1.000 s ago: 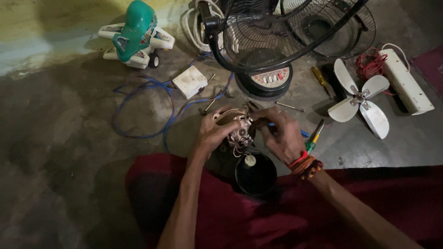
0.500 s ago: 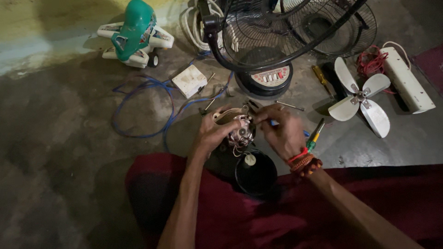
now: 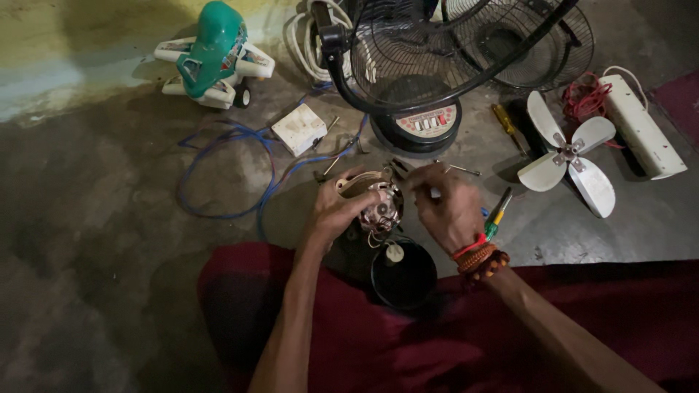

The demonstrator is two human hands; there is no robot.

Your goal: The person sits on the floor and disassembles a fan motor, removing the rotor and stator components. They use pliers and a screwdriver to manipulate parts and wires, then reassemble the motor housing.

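- At the far left of the concrete floor (image 3: pixel 95 218) we see a green and white toy vehicle (image 3: pixel 215 54) lying near the pale wall.
- Right of it, a blue cable (image 3: pixel 218 171) loops over the floor, and a small white box (image 3: pixel 299 129) sits beside the loop.
- Near the middle, our left hand (image 3: pixel 336 212) wraps around the fan motor (image 3: pixel 378 207), fingers closed against its rim, holding it just above our lap.
- Under the motor hangs a round black housing (image 3: pixel 404 275) with a small white part on top of it, resting against the red cloth (image 3: pixel 408 342) over our legs.
- Behind the motor stands the fan base (image 3: pixel 419 127) with a row of buttons, and the wire guard (image 3: pixel 429 51) rises over it.
- Our right hand (image 3: pixel 448 211) meets the motor from the other side, fingertips pinched together at its top edge; what they pinch is too small to tell. Red and beaded bands circle that wrist.
- Just beside the right wrist lies a screwdriver (image 3: pixel 499 216) with a green and yellow handle.
- Further right, a white fan blade (image 3: pixel 568 156) lies flat on the floor.
- At the far right, a white power strip (image 3: pixel 641 124) rests next to a bundle of red wire (image 3: pixel 586 102).
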